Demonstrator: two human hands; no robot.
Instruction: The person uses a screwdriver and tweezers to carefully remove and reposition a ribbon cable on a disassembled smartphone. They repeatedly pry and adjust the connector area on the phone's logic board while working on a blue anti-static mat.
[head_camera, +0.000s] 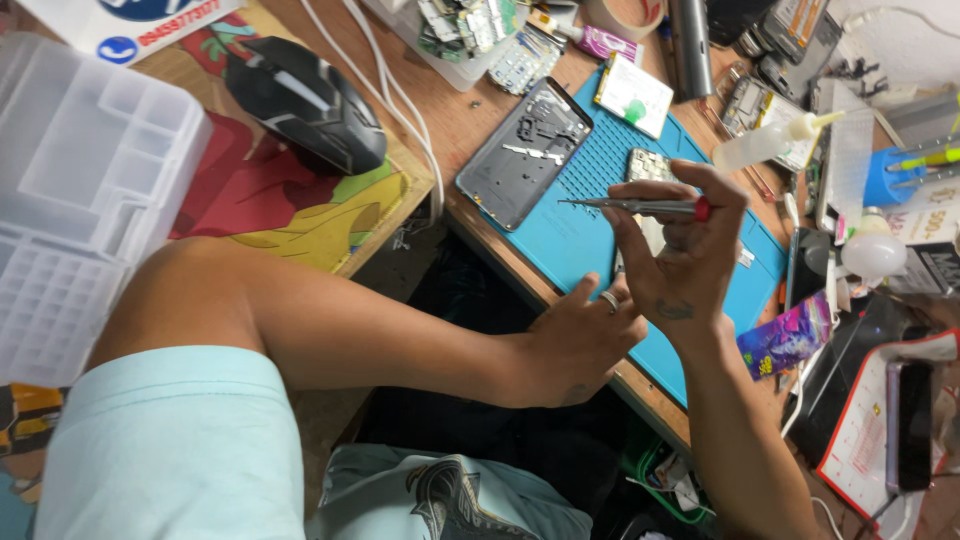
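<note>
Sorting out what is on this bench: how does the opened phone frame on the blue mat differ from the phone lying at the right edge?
The opened phone frame lies back-off, showing grey inner metal and cut-outs; the phone at the right edge is closed, showing a dark glossy face. The frame rests half on the blue mat, half on bare wood; the phone lies on a red-bordered white sheet. The frame sits slanted; the phone stands nearly upright in the view. Both are slim rectangles, untouched by either hand.

organiser box (80, 190) cut off left
</note>
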